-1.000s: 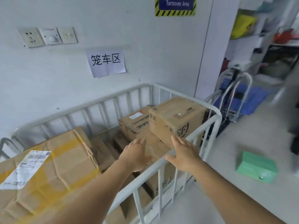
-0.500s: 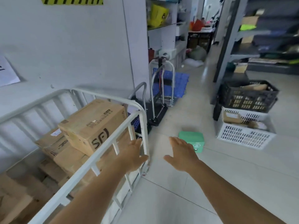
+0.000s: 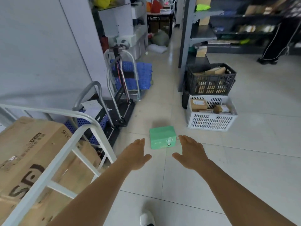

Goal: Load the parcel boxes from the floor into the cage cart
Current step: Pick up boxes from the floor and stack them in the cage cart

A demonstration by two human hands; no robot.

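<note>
A small green parcel box point(image 3: 162, 137) lies on the tiled floor ahead of me. My left hand point(image 3: 136, 154) and my right hand point(image 3: 190, 153) are stretched out in front of me with straight fingers, one on each side of the green box in the view, and neither touches it. The white cage cart point(image 3: 53, 163) stands at the lower left. A large brown cardboard box point(image 3: 24, 154) marked SF sits on top of other brown boxes inside it.
A folded platform trolley point(image 3: 117, 101) and blue plastic pallets point(image 3: 141, 74) stand beyond the cart. A white crate point(image 3: 211, 121) and a black crate point(image 3: 210, 79), both with parcels, sit to the right, by grey shelving point(image 3: 228, 26). Another person's legs point(image 3: 275, 43) show at the far right.
My view has swung right, away from the cart's inside to the floor. Both hands have left the cart rail and now reach toward the green box, which appears nearer.
</note>
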